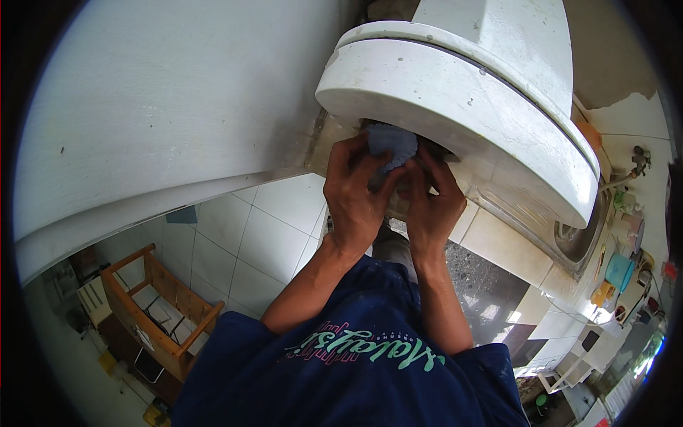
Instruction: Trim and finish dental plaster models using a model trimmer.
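1. Cloth (pixel 395 142), blue-grey with a scalloped edge, is bunched up at the top middle of the head view, just beside the near lower edge of a white curved hood (pixel 455 96). Whether it touches the hood cannot be told.
2. The left hand (pixel 354 203) is the nearer one: its fingers are bent around the cloth's left and lower side, the thumb pressed on its face, so the grip is closed with the cloth pinched in it.
3. The right hand (pixel 432 213) sits at the cloth's lower right corner, its fingers curled and pointing up toward the hood. Their tips are partly hidden, so I cannot tell how far apart they stand or whether they grip anything.
4. From the fingers of both hands, the cloth lies up and inward, between the two hands and nearer the left. Crumpled as it is, it shows no clear long axis, though it looks slightly wider across than deep.
5. A dark patch shows behind it under the hood; what it is cannot be made out.
6. To the right, a cream-tiled bench (pixel 502 245) carries a metal sink (pixel 589 245); to the lower left, a wooden frame (pixel 160 313) stands on the floor.
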Demonstrator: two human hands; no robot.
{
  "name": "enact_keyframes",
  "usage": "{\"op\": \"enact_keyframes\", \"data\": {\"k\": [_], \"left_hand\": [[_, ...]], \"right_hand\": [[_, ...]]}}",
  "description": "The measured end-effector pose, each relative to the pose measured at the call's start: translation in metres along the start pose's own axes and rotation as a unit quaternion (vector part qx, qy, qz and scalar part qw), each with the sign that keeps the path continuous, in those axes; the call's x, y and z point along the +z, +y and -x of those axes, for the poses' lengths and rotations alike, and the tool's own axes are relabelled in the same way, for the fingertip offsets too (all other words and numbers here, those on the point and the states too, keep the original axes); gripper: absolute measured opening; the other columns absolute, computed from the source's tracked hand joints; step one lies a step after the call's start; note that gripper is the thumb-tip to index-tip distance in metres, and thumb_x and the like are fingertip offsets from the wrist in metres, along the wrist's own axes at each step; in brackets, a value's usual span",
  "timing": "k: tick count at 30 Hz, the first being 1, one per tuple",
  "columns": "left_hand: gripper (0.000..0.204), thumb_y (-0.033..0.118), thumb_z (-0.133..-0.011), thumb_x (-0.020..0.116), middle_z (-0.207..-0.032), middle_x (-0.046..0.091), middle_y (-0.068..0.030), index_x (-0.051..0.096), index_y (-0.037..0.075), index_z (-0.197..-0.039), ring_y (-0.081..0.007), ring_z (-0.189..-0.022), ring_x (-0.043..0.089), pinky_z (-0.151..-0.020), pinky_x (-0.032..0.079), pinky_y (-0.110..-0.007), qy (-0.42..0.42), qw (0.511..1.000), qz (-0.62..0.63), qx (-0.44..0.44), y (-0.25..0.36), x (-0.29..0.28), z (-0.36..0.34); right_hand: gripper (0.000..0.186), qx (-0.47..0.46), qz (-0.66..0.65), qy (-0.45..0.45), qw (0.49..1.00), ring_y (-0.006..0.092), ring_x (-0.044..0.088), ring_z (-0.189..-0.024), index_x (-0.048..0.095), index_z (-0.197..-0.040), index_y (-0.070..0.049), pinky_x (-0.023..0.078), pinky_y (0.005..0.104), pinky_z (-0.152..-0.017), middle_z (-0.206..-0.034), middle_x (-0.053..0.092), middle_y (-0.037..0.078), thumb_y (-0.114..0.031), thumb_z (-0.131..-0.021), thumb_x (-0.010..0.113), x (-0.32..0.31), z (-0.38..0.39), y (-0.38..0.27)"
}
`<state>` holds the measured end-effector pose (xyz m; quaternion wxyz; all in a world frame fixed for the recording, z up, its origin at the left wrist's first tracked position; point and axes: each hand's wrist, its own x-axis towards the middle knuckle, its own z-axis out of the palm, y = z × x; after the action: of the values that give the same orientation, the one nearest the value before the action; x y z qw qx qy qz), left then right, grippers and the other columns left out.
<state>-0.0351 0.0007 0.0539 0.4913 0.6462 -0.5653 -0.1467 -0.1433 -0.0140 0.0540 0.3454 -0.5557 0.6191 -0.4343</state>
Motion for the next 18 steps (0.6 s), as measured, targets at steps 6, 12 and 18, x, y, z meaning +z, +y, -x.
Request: {"op": "enact_keyframes", "data": {"k": [6, 12, 18], "left_hand": [[0.027, 0.005, -0.067, 0.079, -0.107, 0.057, -0.0174, 0.068, 0.0, -0.092, -0.0327, -0.098, 0.06, -0.077, 0.053, -0.038, -0.002, 1.0, -0.012, 0.004, -0.001, 0.0, 0.001], [0.027, 0.005, -0.069, 0.078, -0.111, 0.059, -0.0181, 0.068, -0.001, -0.093, -0.0336, -0.1, 0.061, -0.079, 0.053, -0.038, -0.007, 1.0, 0.004, 0.025, -0.002, -0.004, -0.002], [0.027, 0.005, -0.069, 0.078, -0.113, 0.059, -0.0178, 0.068, -0.001, -0.093, -0.0338, -0.101, 0.061, -0.082, 0.053, -0.038, -0.033, 0.998, 0.048, -0.002, -0.008, -0.006, -0.003]], "right_hand": [[0.025, 0.047, -0.024, 0.017, 0.998, 0.0233, 0.068, -0.092, 0.069, -0.108, -0.003, 0.052, 0.0311, -0.076, -0.101, 0.069, 0.014, -0.011, -0.084, 0.066, 0.001, 0.001, -0.003], [0.026, 0.069, -0.023, 0.011, 0.997, 0.0205, 0.068, -0.087, 0.069, -0.11, -0.004, 0.053, 0.0287, -0.07, -0.097, 0.069, 0.012, -0.012, -0.084, 0.067, -0.001, 0.002, -0.008], [0.027, 0.059, -0.028, 0.021, 0.998, 0.0168, 0.067, -0.081, 0.069, -0.108, -0.003, 0.052, 0.0274, -0.066, -0.092, 0.069, 0.011, -0.011, -0.082, 0.07, 0.0, 0.005, -0.007]]}}
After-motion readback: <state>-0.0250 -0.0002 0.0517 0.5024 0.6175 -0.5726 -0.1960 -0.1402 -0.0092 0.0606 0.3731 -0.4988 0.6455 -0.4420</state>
